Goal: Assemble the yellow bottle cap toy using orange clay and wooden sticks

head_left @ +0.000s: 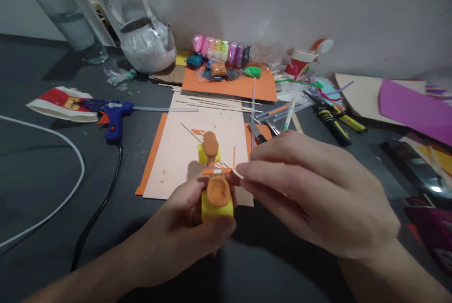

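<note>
My left hand (192, 227) is closed around a small model made of yellow blocks and orange clay (218, 191). Its nearer yellow block (212, 211) sits between thumb and fingers, while the farther end rises above the pale sheet. An orange strip with a whitish middle (218, 171) crosses the model between its two clay lumps. At the strip's right end, the fingertips of my right hand (303, 185) pinch a thin pale stick-like piece, mostly hidden by the fingers. A narrow orange strip (234, 157) stands up just beyond those fingertips.
A blue glue gun (115, 117) lies at left, its black cord running forward. Behind stand a metal kettle (144, 46) and a water bottle (67, 20). Thin sticks (215, 104) and bagged clay (221, 51) lie ahead. Yellow-black pliers (334, 121) are at right.
</note>
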Demonstrator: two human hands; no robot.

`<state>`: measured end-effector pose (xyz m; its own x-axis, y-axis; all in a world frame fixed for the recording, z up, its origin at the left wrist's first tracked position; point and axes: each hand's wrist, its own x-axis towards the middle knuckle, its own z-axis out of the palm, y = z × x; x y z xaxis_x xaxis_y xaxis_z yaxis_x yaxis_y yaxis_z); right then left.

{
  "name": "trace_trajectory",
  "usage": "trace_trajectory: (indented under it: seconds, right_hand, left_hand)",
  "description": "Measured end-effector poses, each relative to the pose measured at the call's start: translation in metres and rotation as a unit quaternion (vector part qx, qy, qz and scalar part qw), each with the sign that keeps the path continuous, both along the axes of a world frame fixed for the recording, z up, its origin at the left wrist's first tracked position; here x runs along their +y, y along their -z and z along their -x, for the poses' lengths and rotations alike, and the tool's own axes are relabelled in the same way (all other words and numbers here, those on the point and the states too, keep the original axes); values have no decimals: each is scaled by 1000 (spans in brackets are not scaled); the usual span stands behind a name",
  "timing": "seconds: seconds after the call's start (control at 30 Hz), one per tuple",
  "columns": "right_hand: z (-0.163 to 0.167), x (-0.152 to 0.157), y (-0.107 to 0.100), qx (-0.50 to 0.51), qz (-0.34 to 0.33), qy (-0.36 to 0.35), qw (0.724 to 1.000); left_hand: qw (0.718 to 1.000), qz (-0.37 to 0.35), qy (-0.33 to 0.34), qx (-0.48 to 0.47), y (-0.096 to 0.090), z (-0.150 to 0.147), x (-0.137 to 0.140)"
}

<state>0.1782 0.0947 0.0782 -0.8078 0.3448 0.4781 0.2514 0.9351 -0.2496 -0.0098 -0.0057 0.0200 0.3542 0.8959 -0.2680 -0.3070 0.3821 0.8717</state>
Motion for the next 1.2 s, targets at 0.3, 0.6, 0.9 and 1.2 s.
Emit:
trace_trajectory:
  seconds: [0.3, 0.6, 0.9, 1.2]
  right_hand:
    - [17, -18, 0, 64, 349, 102, 929]
    - [18, -20, 3, 83, 326, 109, 935]
    - [19, -21, 7, 100, 341, 119, 927]
    - [19, -14, 4, 120, 401, 122, 900]
  left_hand:
    - [993, -56, -41, 99, 5, 1, -10]
    - [992, -52, -47, 107, 16, 1, -13]
    - [980, -112, -79, 147, 14, 0, -13]
    - [988, -89, -35, 122, 3, -3, -2]
